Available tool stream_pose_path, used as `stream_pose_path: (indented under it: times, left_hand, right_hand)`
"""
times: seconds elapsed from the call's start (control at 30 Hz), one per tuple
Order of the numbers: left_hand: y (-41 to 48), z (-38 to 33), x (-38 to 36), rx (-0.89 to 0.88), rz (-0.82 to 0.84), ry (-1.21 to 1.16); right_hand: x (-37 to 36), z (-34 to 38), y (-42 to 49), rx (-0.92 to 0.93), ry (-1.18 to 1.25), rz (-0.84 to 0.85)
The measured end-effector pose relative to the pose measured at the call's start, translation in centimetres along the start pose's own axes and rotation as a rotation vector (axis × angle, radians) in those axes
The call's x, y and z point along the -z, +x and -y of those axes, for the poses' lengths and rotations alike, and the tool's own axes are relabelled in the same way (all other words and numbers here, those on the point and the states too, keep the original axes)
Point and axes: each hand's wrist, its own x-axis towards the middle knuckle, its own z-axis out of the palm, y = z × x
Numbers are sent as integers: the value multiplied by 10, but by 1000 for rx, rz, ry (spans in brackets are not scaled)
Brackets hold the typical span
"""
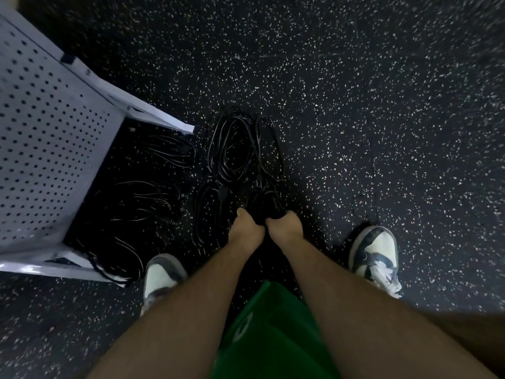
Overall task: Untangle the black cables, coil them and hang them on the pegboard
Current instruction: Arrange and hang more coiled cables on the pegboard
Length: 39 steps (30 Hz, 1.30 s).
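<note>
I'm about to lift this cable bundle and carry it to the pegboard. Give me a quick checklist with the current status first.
1. Left hand grips the bundle: ok.
2. Right hand grips the same bundle: ok.
3. Bundle is free of the floor coils: cannot tell, as the dark strands overlap just beyond the hands.
4. Bundle is neatly coiled: cannot tell, too dark and blurred.
5. Pegboard is close on the left: ok. No hooks show on it.
6. Footing: not ok. A cable loop lies right beside the left shoe.

Workshop — pegboard (49, 149), speckled rubber floor (355, 105)
</note>
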Motion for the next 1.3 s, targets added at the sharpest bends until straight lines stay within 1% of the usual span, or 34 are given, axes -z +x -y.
stream_pose_path:
  times: [0.1, 0.2, 0.27, 0.33, 0.4, 0.47, 0.57, 0.7, 0.77, 0.9, 1.0, 1.1, 1.23, 1.3]
  left_hand:
    - [-8, -1, -12, -43, 17, -70]
    - [-28, -4, -16, -113, 37, -169]
    - [-41, -5, -13, -164, 25, -262]
    - [-54, -8, -1, -239, -7, -310]
    - [-68, -14, 16, -308, -37, -328]
    - [-86, -24, 39, -334, -77, -374]
    - [-124, -37, 84, -396, -178, -448]
    - [-191, -46, 154, -474, -274, -614]
    - [-225, -47, 191, -515, -343, -680]
    - [-293, -40, 258, -599, -574, -653]
    - [-344, -26, 290, -668, -685, -665]
    - [-383, -3, 310, -724, -768, -650]
    - [-416, 24, 327, -816, -812, -779]
    - [-425, 40, 334, -826, -865, -772]
  right_hand:
    - [5, -16, -4, -31, 113, -15]
    - [14, -25, -18, -25, 327, -60]
    - [24, -22, -31, 22, 428, -52]
    - [36, -12, -47, 105, 447, -4]
    - [51, 2, -66, 219, 411, 46]
    - [69, 20, -89, 337, 360, 106]
    - [99, 53, -134, 502, 324, 223]
    - [129, 103, -206, 709, 309, 337]
    - [134, 129, -245, 845, 304, 337]
    - [132, 172, -341, 1177, 115, 200]
    - [123, 192, -396, 1358, 53, 168]
    - [111, 202, -444, 1451, 32, 157]
    - [89, 210, -487, 1526, 2, 184]
    - [77, 213, -504, 1542, -19, 199]
